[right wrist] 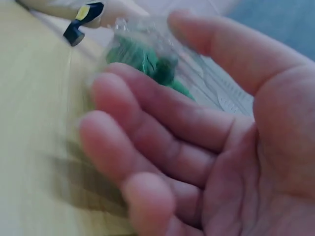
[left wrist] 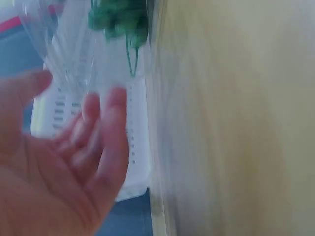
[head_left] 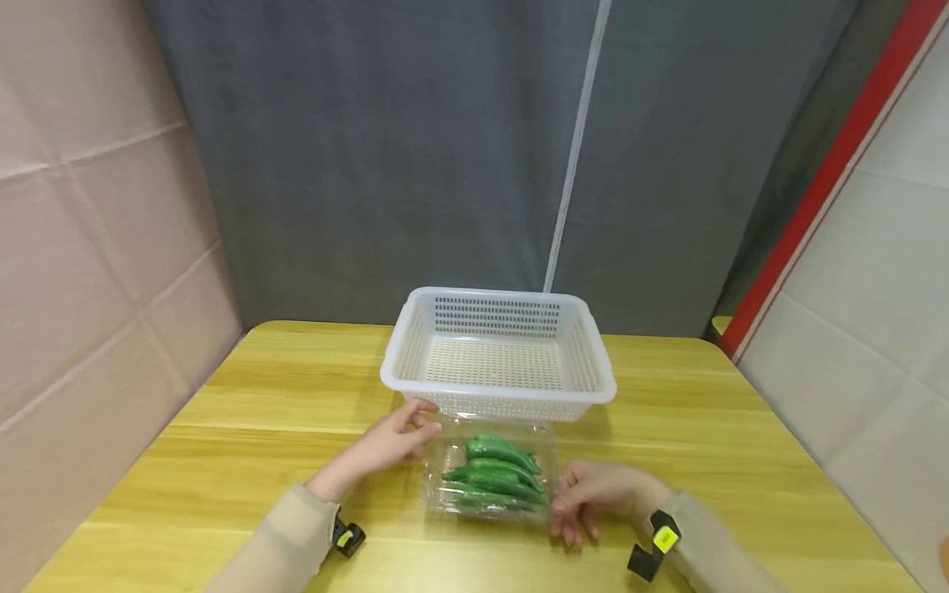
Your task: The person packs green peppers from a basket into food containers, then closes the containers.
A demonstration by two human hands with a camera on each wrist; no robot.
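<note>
A clear plastic box (head_left: 437,469) with several long green peppers (head_left: 497,469) inside rests on the table, in front of the white basket. By its far left corner is my left hand (head_left: 400,434), thumb and fingers apart; the left wrist view shows nothing in its grasp. At the box's near right corner is my right hand (head_left: 593,494), its fingers loosely bent and the palm holding nothing in the right wrist view (right wrist: 197,137). Whether either hand touches the plastic, I cannot tell. Both wrist views are blurred.
A white perforated basket (head_left: 493,394) with nothing in it stands just behind the box on the wooden table (head_left: 704,428). A grey curtain (head_left: 408,165) hangs behind the table. Pale walls (head_left: 96,247) flank both sides.
</note>
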